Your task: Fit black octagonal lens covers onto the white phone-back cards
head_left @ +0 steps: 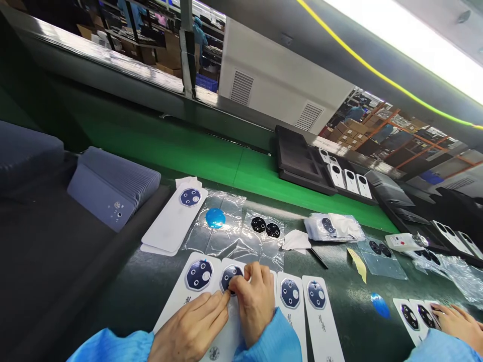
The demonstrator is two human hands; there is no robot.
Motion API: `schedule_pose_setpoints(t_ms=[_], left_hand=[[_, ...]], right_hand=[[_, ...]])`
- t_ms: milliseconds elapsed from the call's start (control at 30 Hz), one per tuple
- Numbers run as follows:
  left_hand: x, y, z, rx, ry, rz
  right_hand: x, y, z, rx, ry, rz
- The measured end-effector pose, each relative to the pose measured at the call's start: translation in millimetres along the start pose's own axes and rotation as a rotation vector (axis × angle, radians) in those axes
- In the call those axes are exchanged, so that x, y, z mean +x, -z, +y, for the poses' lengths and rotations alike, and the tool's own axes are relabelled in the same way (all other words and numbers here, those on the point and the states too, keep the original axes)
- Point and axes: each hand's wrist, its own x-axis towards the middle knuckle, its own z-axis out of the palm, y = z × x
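Several white phone back panels, one at the left (175, 301), lie side by side on the dark bench, each with a dark octagonal camera cover (196, 275). Over the second panel (235, 322) are both my hands. My left hand (194, 327) rests with fingers stretched out, their tips at the lower edge of that panel's camera cover (227, 275). My right hand (256, 304) pinches thumb and forefinger together at the same cover; whatever lies between them is hidden. To the right, another panel (324, 319) shows its cover and dark lettering.
White panels (166, 226) are stacked behind on the left, near racked blue-grey panels (101, 188). Clear plastic sheets (226, 246) carry a blue disc (215, 218) and dark covers (258, 224). A white cloth (296, 240) and black stick (319, 259) lie beyond. A co-worker's hand (460, 324) is at right.
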Motion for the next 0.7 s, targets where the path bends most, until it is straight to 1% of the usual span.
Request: schedule_pose_setpoints(t_ms=[100,200,333,433,500,600,700], left_hand=[[2,2.1,0,0.0,0.006,0.004],[4,4.2,0,0.005,0.019,0.003],[3,2.1,0,-0.002,0.016,0.013],[-1,-1.4,0,-0.004,0.004,-0.006],[-1,-2.0,-1,0.009,-0.003,-0.008],[2,1.9,-3,0.006,0.002,0.004],[6,8.8,-7,-0.042,-0.002,-0.014]], right_hand=[[2,0,0,0.034,0.008,0.03],[1,0,0,0.01,0.009,0.074],[0,-1,-2,0.021,0.012,0.05],[0,-2,-1,0.011,0.003,0.067],[2,-2,3,0.056,-0.011,0.04],[2,2,11,0.228,-0.1,-0.021],[-1,6,19,0.319,-0.226,0.004]])
